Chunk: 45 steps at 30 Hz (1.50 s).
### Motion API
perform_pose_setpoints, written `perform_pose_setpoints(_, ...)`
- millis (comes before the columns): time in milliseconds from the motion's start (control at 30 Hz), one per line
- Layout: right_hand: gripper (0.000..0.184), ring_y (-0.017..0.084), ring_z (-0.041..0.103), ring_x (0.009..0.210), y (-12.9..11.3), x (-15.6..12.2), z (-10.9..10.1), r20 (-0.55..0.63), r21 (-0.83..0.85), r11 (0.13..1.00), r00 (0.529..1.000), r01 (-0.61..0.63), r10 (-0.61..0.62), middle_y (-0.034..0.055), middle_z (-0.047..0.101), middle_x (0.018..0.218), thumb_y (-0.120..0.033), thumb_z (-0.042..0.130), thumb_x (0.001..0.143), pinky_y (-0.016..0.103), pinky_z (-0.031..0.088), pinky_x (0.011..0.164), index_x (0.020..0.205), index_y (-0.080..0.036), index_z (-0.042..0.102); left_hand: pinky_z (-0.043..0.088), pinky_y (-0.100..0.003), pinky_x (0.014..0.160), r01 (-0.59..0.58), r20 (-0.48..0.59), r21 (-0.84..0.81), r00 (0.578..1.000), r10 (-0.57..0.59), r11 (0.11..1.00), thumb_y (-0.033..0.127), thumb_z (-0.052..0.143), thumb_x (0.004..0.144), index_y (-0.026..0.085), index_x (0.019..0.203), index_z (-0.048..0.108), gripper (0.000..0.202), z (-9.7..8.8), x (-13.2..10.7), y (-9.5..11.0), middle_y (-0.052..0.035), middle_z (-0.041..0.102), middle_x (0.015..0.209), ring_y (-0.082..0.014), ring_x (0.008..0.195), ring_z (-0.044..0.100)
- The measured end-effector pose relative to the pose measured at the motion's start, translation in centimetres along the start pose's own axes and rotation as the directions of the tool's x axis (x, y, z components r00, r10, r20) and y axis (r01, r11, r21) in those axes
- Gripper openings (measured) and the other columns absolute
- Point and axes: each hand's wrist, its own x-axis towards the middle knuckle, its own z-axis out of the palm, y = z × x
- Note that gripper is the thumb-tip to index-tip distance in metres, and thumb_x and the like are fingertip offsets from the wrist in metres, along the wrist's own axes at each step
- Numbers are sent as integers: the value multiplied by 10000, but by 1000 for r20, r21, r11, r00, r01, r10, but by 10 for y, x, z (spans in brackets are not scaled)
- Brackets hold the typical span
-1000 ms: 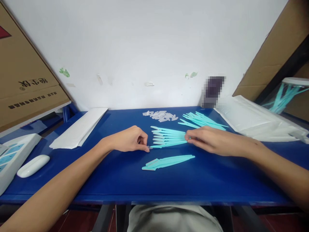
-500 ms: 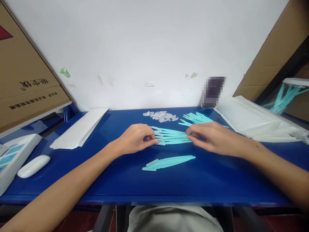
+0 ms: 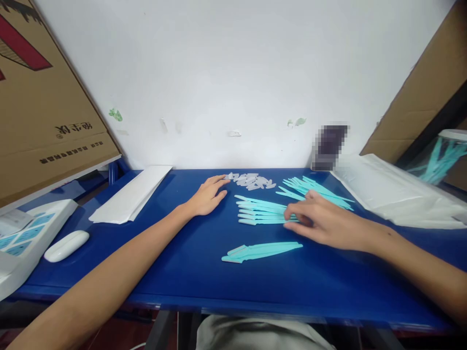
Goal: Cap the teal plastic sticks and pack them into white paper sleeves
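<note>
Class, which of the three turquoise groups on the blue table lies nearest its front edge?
The small overlapping bunch, alone in front. The fanned row, partly covered by the right hand, lies behind it; the loose pile, farthest back.

Between the fanned row of slim turquoise plastic sticks (image 3: 266, 212) and the small turquoise stack (image 3: 270, 251) nearer me, a strip of glossy blue tabletop (image 3: 182, 272) lies open, as does its front edge; my bare right hand (image 3: 317, 216) blocks the row's right end, small pale plastic pieces (image 3: 255, 182) and the white wall (image 3: 219, 82) beyond my bare left hand (image 3: 208, 195)
</note>
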Motion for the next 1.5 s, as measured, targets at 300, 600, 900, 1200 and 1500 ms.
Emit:
perform_pose_setpoints(300, 367, 203, 619, 738, -24, 0, 5, 156, 168, 979, 978, 115, -141, 37, 708, 773, -470, 485, 1006, 324, 408, 711, 1133, -233, 735, 193, -636, 1208, 91, 204, 118, 972, -114, 989, 430, 267, 1037, 260, 1650, 162, 644, -4, 7, 6, -123, 123, 1718, -356, 1563, 181)
perform_pose_setpoints(600, 292, 137, 484, 595, -24, 0, 0, 192, 193, 981, 979, 29, -67, -3, 593, 717, -452, 509, 995, 279, 346, 601, 1013, -215, 677, 318, -631, 1152, 35, 100, 91, 994, -44, 995, 434, 317, 1020, 195, 1603, 303, 630, 0, 5, 0, -182, 352, 1613, -368, 1451, 372)
perform_pose_setpoints(900, 292, 170, 514, 663, -20, 2, 3, 207, 245, 969, 976, 18, -70, 15, 603, 761, -470, 449, 1015, 289, 351, 627, 1004, -226, 609, 221, -674, 1175, -68, 221, 140, 975, 36, 988, 367, 251, 1032, 271, 1634, 223, 611, -4, 11, 1, -95, 184, 1710, -378, 1543, 194)
perform_pose_setpoints(1200, 321, 182, 504, 696, -13, 2, 5, 111, 200, 978, 990, 60, -84, 26, 610, 838, -485, 347, 1054, 315, 349, 659, 951, -231, 515, 478, -429, 934, -230, 156, 267, 969, 194, 936, 241, 322, 1015, 106, 1307, 654, 462, -14, 0, 7, -189, 625, 1231, -296, 1076, 627)
perform_pose_setpoints(1500, 344, 187, 500, 743, 0, 0, -3, 174, 322, 946, 980, 40, -101, 23, 566, 865, -503, 297, 1065, 324, 394, 695, 939, -235, 472, 446, -313, 739, -183, 239, 135, 960, 147, 974, 306, 458, 983, 207, 1406, 580, 451, -43, -26, 7, -95, 688, 1016, -227, 840, 645)
